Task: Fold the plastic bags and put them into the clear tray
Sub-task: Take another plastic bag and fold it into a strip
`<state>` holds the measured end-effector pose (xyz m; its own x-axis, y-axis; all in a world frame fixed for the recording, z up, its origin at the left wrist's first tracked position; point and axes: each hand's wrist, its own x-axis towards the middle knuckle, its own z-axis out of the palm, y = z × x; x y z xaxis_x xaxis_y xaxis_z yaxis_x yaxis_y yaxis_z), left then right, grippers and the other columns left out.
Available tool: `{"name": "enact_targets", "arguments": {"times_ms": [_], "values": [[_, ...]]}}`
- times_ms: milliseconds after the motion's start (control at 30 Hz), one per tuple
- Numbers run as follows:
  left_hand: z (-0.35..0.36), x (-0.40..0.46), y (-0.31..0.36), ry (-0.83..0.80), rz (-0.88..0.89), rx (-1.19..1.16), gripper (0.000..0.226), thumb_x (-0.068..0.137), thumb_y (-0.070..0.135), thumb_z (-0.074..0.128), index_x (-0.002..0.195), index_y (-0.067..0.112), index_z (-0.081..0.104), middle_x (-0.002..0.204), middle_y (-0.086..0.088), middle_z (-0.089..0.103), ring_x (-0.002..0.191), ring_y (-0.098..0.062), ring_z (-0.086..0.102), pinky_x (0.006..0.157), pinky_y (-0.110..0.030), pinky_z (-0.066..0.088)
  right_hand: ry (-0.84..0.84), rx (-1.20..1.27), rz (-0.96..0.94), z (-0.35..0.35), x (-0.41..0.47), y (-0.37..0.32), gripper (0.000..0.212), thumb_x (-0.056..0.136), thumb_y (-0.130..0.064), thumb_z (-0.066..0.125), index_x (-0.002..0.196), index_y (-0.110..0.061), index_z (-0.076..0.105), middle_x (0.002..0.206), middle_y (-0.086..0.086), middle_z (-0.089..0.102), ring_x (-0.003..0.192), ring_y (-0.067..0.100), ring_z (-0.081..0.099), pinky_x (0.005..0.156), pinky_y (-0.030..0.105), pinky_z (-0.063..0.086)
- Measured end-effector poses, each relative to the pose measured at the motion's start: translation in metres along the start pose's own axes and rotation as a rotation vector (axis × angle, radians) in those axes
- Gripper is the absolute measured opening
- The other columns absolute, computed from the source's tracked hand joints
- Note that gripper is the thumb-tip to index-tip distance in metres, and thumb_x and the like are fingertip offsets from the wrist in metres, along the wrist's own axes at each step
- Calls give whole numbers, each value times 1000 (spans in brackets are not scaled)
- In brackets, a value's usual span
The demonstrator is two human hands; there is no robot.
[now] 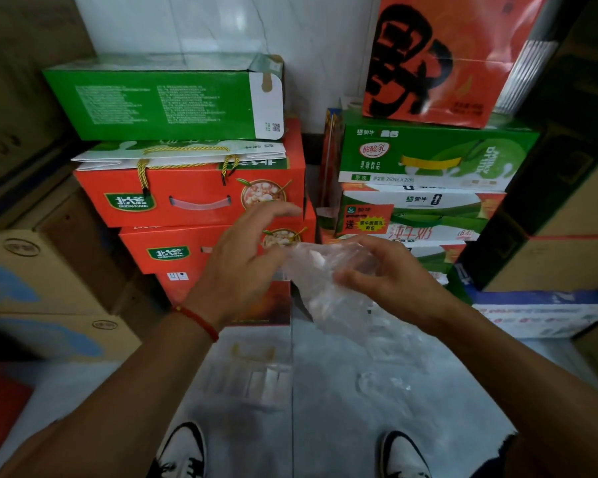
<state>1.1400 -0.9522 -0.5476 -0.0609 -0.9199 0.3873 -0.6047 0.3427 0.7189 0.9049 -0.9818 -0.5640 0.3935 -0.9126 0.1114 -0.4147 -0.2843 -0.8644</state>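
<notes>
I've got the plastic bag (pixel 328 284) mid-air at centre, right hand (pixel 390 284) pinching its 3 o'clock edge, left hand (pixel 242 260) released w/ fingers spread at 9; it's featherlight, limp, slippery, so I'd grip corners.

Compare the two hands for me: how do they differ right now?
The right hand has its fingers curled on the crumpled clear plastic bag; the left hand has its fingers spread, loosely bent, beside the bag, and contact is unclear. The left wrist wears a red string bracelet; the right wrist is bare. Both are raised in front of the stacked cartons.
</notes>
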Motion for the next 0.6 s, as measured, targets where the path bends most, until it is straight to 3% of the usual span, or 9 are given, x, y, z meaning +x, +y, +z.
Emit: {"name": "enact_targets", "arguments": {"times_ms": [100,200,300,433,533,600], "values": [[8,-7,5,-151,157,-37,50,86,8,72,132,26,64,135,17,62,130,8,49,103,-6,35,-72,128,79,-4,-2,3,28,92,-10,77,117,-20,72,105,0,78,98,15,75,84,30,60],[16,-8,6,-22,126,-159,19,88,12,77,103,25,76,98,18,74,97,6,65,85,-12,46,-133,212,110,-6,-4,0,27,96,-11,72,123,-16,70,112,4,78,105,19,74,91,34,60],[14,-2,2,47,36,-237,14,93,14,73,89,27,75,78,16,70,77,1,63,73,-17,47,-67,242,94,-11,-6,-3,25,104,-27,62,127,-19,66,119,-2,74,113,15,70,96,35,55],[5,1,-6,125,-32,-251,12,95,16,71,86,24,74,77,-6,71,74,-29,65,66,-42,53,81,137,-49,-30,-14,-10,27,99,-42,50,122,-35,64,132,-13,63,125,11,60,106,44,49],[2,2,-11,157,-68,-267,12,94,19,72,83,23,73,77,-12,70,70,-27,65,71,-49,54,23,124,-106,-34,-24,-12,31,100,-47,43,115,-37,69,135,-13,62,130,11,57,109,51,44],[0,4,-14,161,-79,-257,13,95,19,72,82,22,72,76,-14,69,70,-28,65,71,-50,54,-21,57,-97,-30,-26,-12,46,100,-60,36,109,-37,74,140,-17,58,135,7,52,112,52,40]]}}
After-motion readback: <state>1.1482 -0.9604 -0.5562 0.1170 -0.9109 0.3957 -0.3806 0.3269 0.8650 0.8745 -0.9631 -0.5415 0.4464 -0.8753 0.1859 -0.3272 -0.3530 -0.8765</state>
